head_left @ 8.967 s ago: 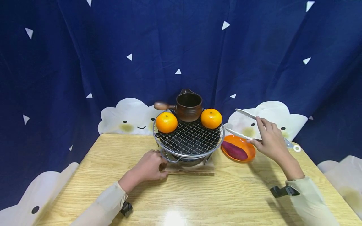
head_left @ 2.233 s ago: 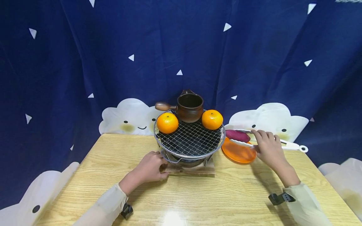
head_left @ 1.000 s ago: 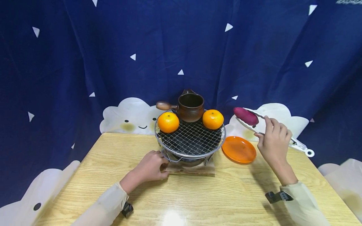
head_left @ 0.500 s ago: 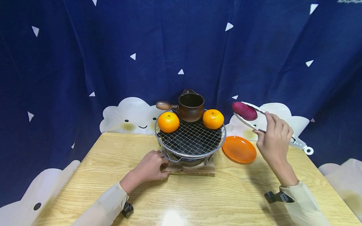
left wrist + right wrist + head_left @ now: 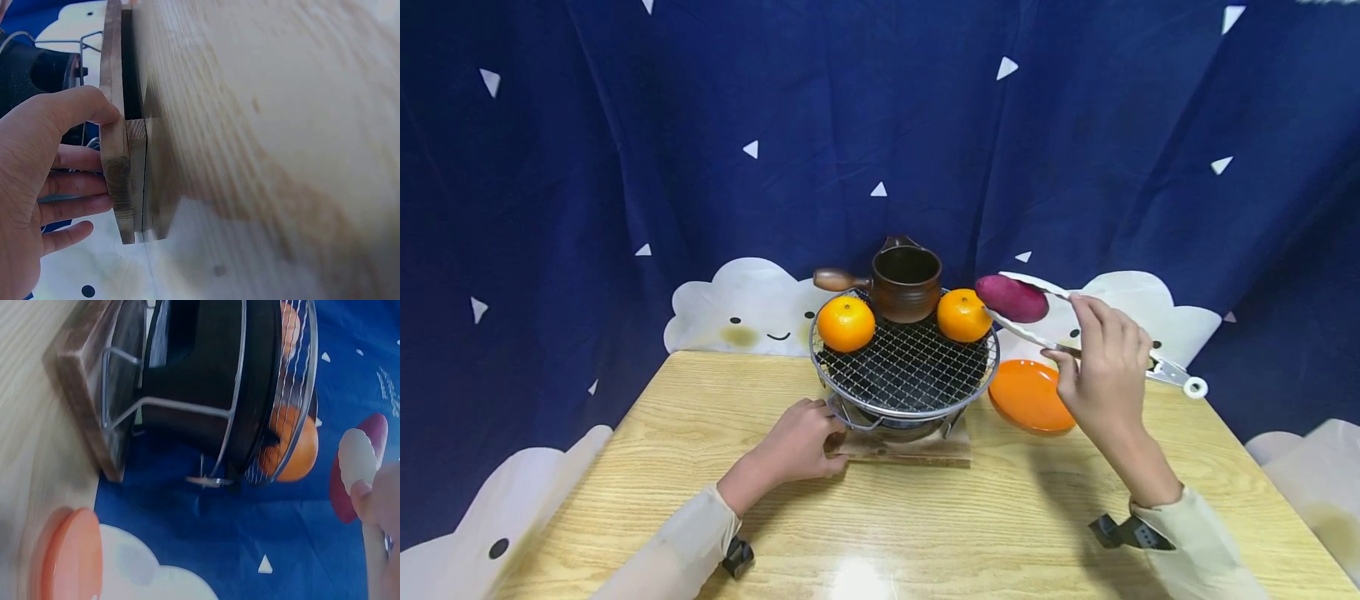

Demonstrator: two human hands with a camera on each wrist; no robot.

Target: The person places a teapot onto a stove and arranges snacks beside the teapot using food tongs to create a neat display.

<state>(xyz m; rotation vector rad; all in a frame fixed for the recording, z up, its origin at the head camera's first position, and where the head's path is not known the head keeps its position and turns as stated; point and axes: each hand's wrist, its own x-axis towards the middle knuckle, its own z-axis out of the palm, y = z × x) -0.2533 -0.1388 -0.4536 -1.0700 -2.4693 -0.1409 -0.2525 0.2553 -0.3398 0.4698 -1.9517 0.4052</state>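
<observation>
Out to the right in the head view, my right hand (image 5: 1105, 367) pinches metal tongs with pale tips (image 5: 1028, 335). A purple sweet potato (image 5: 1011, 298) is clamped between the tong tips, in the air beside the right orange (image 5: 962, 317). The right wrist view shows the sweet potato (image 5: 376, 432) apart from the wire grill. My left hand (image 5: 793, 442) grips the left end of the wooden board (image 5: 917, 450) under the small stove; in the left wrist view its thumb presses the board's edge (image 5: 115, 147), other fingers behind.
On the round wire grill (image 5: 910, 375) sit a second orange (image 5: 846, 325) and, at the back, a brown pot (image 5: 906, 283) with its handle pointing left. An orange plate (image 5: 1030, 400) lies on the wooden table (image 5: 880, 533) right of the stove. A blue curtain (image 5: 775, 100) hangs behind.
The sweet potato was lifted off the orange plate with the tongs, raised, then carried left towards the grill. My left hand has stayed on the board.
</observation>
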